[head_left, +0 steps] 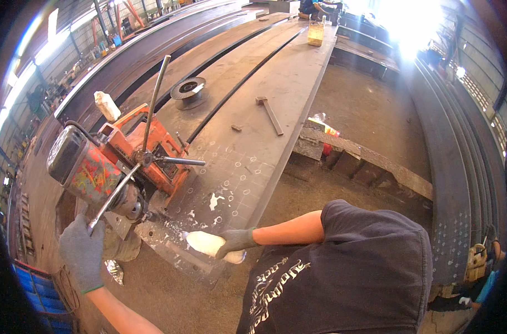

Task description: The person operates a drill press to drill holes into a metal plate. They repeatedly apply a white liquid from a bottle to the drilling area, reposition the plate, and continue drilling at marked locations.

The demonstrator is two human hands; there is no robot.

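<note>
My left hand (82, 253), in a grey glove, is closed around the end of a metal feed handle (115, 193). The handle belongs to an orange magnetic drill (94, 175) standing on the near end of a steel beam (253, 139). In my right hand (236, 242), also gloved, a white squeeze bottle (205, 243) lies almost flat. Its nozzle points left toward the drill's cutter (148, 216), a short way off. White liquid splashes (215, 201) and chalk circles mark the steel around there. The cutter's tip is hard to make out.
A hammer (272, 117) and a wire spool (187, 92) lie farther along the beams. Another white bottle (107, 106) stands behind the drill, and a yellow container (316, 36) sits far off. Other people appear at the far end and the right edge. Stacked beams (448, 167) run along the right.
</note>
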